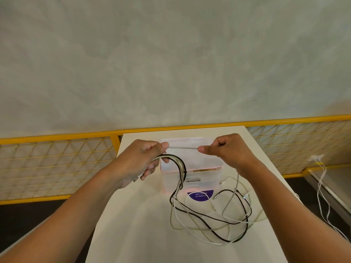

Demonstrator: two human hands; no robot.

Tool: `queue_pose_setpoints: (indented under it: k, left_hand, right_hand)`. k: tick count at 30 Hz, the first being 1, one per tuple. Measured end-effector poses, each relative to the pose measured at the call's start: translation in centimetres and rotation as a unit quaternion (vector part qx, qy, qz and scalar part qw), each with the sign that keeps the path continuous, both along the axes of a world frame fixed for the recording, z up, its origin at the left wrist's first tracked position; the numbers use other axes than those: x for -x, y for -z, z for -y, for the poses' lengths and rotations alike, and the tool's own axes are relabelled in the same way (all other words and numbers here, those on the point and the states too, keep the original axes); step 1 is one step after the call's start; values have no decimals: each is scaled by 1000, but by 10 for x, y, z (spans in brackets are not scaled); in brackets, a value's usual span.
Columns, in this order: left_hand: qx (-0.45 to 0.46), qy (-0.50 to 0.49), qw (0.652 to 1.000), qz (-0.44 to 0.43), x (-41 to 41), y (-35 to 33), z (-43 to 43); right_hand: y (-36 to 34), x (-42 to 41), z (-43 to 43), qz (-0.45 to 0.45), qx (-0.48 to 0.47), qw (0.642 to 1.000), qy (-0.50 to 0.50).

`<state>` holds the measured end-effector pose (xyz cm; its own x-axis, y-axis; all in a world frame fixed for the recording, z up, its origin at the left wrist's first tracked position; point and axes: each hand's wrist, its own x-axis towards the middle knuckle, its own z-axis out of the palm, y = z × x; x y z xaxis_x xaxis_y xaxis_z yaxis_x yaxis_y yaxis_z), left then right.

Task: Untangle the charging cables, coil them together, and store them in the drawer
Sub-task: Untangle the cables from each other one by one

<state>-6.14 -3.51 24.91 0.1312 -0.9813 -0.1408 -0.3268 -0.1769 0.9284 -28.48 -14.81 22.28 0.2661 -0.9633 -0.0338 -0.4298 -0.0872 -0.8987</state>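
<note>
Nearest you, on the white table [133,234], most of the charging cables [218,217] lay in a loose heap of black, white and grey strands crossing over one another, with a few plug ends lying free among them. Above the heap, your left hand [139,161] was curled round a gathered bundle of strands that arched out of your fist and fell to the heap. Your right hand [228,151] pinched a grey cable [180,147] between thumb and curled fingers, and it ran straight between the two hands. Behind the heap, past a purple sticker [200,195], stood the small translucent drawer unit [190,160], its lower drawer apparently pulled out toward you. Beyond ran the yellow mesh fence [57,164] and the pale wall [171,54]. The risk, as I judged it, lay in those crossings. Pulling the grey cable onward could have cinched a knot or dragged the heap toward the table's right edge. A plug could have snagged in a loop, and a slackened left grip would have spilled your bundle.
</note>
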Motion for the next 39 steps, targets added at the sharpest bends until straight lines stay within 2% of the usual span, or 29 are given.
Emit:
queue_pose_setpoints:
  k: [6, 18, 24, 31, 35, 39]
  left_hand:
    - [5, -11, 999, -42, 3, -2, -2]
    - [8, -11, 998, -56, 31, 10, -6]
    - [10, -34, 996, -80, 41, 8, -8]
    - [8, -32, 995, -97, 60, 11, -12]
    - [10, -35, 994, -103, 63, 8, -13]
    - [10, -35, 995, -92, 62, 4, -11]
  right_hand:
    - [10, 25, 7, 71, -65, 994, -44]
    - [58, 58, 18, 42, -30, 994, 96]
    - [65, 76, 19, 107, -76, 991, 25]
    - [77, 74, 23, 84, -44, 991, 90]
    - [79, 69, 24, 85, -44, 992, 81]
    - [78, 61, 18, 37, -26, 998, 46]
